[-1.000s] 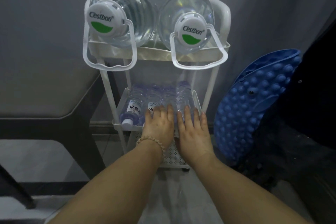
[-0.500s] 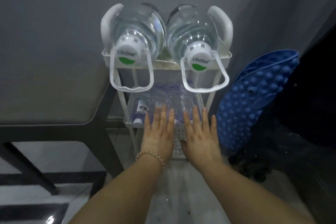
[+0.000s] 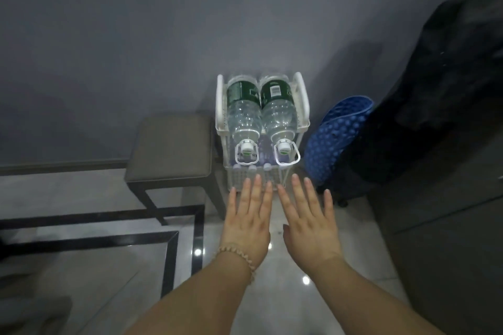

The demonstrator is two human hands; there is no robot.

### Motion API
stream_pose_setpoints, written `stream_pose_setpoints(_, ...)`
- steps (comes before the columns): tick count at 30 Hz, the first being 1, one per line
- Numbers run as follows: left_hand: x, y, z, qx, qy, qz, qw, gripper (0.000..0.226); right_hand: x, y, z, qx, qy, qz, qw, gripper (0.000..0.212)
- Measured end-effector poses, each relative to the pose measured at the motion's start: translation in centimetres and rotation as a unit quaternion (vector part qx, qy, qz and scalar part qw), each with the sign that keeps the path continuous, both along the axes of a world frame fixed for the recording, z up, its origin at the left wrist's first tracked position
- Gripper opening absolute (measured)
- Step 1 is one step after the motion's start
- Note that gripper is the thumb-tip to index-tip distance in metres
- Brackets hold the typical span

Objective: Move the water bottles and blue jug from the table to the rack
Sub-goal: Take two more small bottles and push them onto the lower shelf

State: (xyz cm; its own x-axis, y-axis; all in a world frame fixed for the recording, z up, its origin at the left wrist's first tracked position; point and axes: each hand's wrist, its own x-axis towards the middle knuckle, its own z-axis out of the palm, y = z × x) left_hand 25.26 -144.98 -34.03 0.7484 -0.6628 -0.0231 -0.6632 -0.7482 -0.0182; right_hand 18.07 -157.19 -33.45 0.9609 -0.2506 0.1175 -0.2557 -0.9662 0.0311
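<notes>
A white rack (image 3: 302, 95) stands against the grey wall. Two large clear water bottles, the left one (image 3: 243, 114) and the right one (image 3: 280, 114), lie side by side on its top shelf, green labels at the back, white caps and carry handles toward me. Several small water bottles (image 3: 262, 163) lie on the shelf beneath, mostly hidden by the big ones. My left hand (image 3: 249, 215) and my right hand (image 3: 309, 217) hover flat, palms down and fingers spread, in front of the rack's lower edge, holding nothing. No blue jug is in view.
A grey cushioned stool (image 3: 171, 149) with dark legs stands left of the rack. A blue bumpy mat (image 3: 334, 139) leans to its right against dark fabric (image 3: 435, 103). The glossy tiled floor (image 3: 95, 266) has black inlay lines.
My view has risen and pulled back from the rack. Both hands have drawn away from the small bottles on the middle shelf and now hover in front of the rack.
</notes>
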Motion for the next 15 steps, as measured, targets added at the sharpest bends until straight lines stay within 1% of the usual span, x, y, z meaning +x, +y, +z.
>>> stream_pose_setpoints(2, -2.3, 1.2, 3.9, -0.015, -0.006, 0.011, 1.000, 0.095, -1.7, 1.2, 4.4, 0.001, -0.010, -0.010, 1.000, 0.099)
stream_pose_setpoints(4, -5.1, 2.9, 9.1, -0.037, -0.012, 0.030, 0.999, 0.095, -4.0, 2.8, 10.2, 0.005, -0.033, -0.002, 0.999, 0.098)
stream_pose_setpoints(7, -9.2, 5.0, 15.0, -0.076, -0.048, 0.069, 0.994, 0.092, -7.2, 5.4, 16.5, -0.004, -0.080, 0.054, 0.995, 0.098)
stream_pose_setpoints(10, -13.2, 7.6, 19.8, -0.106, -0.074, 0.117, 0.985, 0.091, -10.4, 8.8, 21.0, -0.002, -0.116, 0.084, 0.990, 0.094)
stream_pose_setpoints(15, -19.4, 14.6, 25.9, -0.112, -0.118, 0.157, 0.974, 0.095, -15.4, 15.6, 26.5, 0.023, -0.160, 0.153, 0.975, 0.088)
